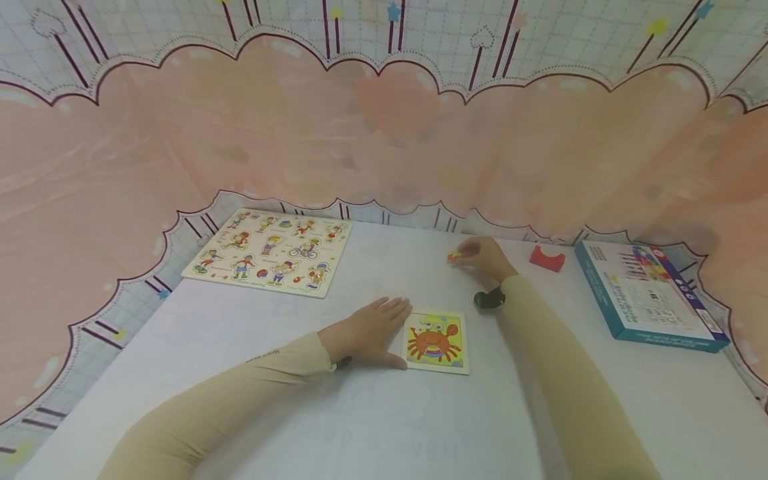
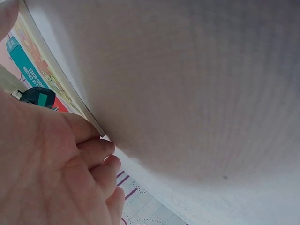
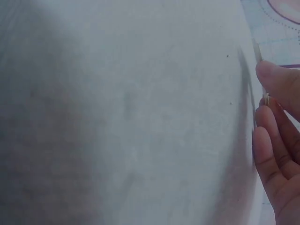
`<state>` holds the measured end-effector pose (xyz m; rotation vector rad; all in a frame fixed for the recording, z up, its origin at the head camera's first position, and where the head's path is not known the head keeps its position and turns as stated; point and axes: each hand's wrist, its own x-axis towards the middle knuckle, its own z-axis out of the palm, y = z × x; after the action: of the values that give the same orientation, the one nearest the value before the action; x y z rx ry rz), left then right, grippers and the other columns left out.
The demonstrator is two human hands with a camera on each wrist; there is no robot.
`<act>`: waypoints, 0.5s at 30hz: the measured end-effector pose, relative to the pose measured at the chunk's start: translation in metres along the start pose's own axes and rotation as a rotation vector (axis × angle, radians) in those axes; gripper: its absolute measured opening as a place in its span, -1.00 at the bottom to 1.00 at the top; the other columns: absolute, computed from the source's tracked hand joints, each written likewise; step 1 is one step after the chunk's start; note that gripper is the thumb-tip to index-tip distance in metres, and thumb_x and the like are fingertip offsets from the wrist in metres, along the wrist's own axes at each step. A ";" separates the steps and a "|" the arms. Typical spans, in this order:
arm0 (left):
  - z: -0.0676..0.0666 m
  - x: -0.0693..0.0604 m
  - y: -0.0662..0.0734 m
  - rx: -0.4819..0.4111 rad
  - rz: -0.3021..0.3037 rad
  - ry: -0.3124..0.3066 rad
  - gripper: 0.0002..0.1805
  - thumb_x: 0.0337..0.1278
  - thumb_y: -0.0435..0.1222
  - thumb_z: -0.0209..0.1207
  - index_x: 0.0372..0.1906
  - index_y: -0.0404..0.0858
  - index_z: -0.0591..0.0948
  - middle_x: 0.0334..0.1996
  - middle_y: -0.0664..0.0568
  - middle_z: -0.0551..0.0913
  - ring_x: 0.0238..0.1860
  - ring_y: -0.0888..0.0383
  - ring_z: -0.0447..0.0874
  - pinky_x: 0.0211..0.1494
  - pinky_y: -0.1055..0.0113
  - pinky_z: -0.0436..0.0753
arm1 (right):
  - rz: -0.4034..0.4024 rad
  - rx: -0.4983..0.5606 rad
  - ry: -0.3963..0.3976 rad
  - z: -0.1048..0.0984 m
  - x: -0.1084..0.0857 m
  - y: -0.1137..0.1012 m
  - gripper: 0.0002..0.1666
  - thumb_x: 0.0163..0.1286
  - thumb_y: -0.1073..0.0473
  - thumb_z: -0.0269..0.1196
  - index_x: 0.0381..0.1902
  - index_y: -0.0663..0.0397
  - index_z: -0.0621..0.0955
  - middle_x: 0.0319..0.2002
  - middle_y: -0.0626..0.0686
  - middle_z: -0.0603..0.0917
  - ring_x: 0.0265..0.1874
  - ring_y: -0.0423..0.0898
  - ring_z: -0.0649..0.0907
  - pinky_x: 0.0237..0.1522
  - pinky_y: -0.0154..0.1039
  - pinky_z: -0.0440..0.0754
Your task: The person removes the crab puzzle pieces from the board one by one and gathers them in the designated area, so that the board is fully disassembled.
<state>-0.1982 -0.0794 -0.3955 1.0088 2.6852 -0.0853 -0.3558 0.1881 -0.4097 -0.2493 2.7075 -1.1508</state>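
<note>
A small square picture puzzle (image 1: 435, 342) with a red-orange crab on yellow lies flat on the white table. Along its left edge rests my left hand (image 1: 369, 333), fingers extended near the top corner and thumb near the bottom one. The left wrist view shows this hand (image 2: 51, 159) with its fingers against the board's pale edge (image 2: 79, 103). Farther back, my right hand (image 1: 485, 259) pinches a small yellow and red-orange piece (image 1: 453, 256) between thumb and fingers. In the right wrist view only a thin edge of that piece (image 3: 257, 49) shows beside the hand (image 3: 283, 140).
At the back left lies a larger board (image 1: 270, 253) with pictures of children playing sports. A red piece with a curved notch (image 1: 547, 259) lies right of my right hand. Beyond it is a teal-sided box (image 1: 654, 297). A patterned curtain (image 1: 384, 147) hangs behind the table (image 1: 384, 427).
</note>
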 end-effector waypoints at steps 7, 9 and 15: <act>0.002 0.000 0.000 0.033 0.014 0.014 0.14 -0.02 0.40 0.00 0.47 -0.29 0.00 0.50 -0.08 -0.02 0.52 0.04 -0.10 0.57 0.18 -0.06 | -0.012 -0.025 -0.031 -0.001 0.001 0.005 -0.55 0.21 0.15 0.32 0.05 0.14 0.56 0.03 0.17 0.61 0.05 0.08 0.57 0.18 -0.02 0.52; 0.002 0.000 0.000 0.031 0.015 0.012 0.13 -0.02 0.40 0.00 0.47 -0.28 0.00 0.50 -0.08 -0.02 0.52 0.04 -0.11 0.57 0.18 -0.07 | 0.017 -0.041 -0.048 -0.002 0.001 0.007 -0.56 0.23 0.15 0.31 0.08 0.07 0.55 0.06 0.13 0.60 0.07 0.06 0.55 0.20 -0.01 0.51; 0.002 0.000 -0.001 0.048 0.022 0.011 0.13 -0.02 0.41 -0.02 0.47 -0.27 0.00 0.50 -0.07 -0.01 0.52 0.04 -0.11 0.57 0.18 -0.08 | 0.053 -0.083 -0.059 -0.001 0.001 0.009 -0.59 0.26 0.13 0.29 0.07 0.01 0.59 0.06 0.09 0.61 0.06 0.04 0.55 0.18 0.00 0.52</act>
<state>-0.1988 -0.0806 -0.3976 1.0558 2.6939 -0.1409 -0.3581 0.1944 -0.4157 -0.2184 2.6965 -1.0029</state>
